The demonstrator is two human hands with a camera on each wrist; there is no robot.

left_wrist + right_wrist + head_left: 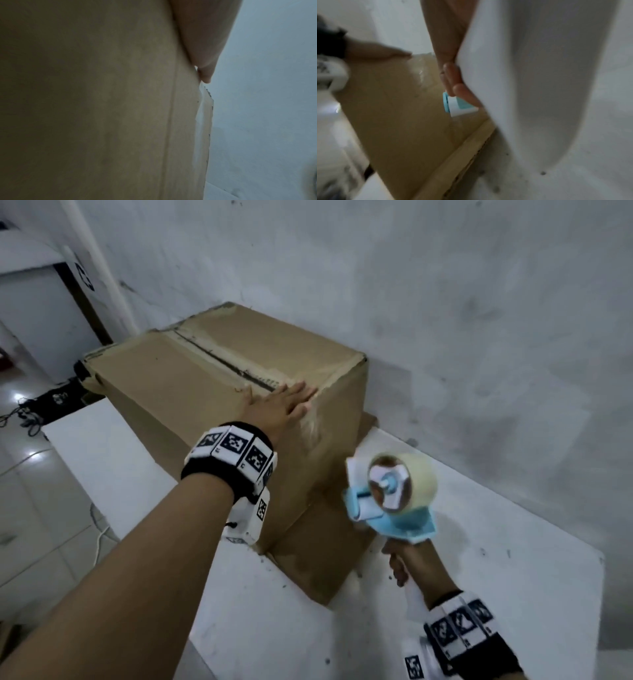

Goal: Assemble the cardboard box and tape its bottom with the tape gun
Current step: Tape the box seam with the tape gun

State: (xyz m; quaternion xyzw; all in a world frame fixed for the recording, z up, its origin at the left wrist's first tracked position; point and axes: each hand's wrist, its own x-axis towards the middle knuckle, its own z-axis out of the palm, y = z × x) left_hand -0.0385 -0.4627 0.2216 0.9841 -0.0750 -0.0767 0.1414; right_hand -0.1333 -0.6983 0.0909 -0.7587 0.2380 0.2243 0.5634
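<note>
While the left hand (279, 409) lies flat on the near edge of the cardboard box (219, 392), which stands upside down on the worktop (479, 542), the right hand (407, 566), its grip closed around the tape gun (390, 498), should probably start the tape on the near side, then pull along the seam (226, 361).

a white table (479, 559) with small dark specks stands against a grey wall (445, 302). on it stands a brown cardboard box (191, 378), with its lower flaps (322, 549) spread flat on the table top.
</note>
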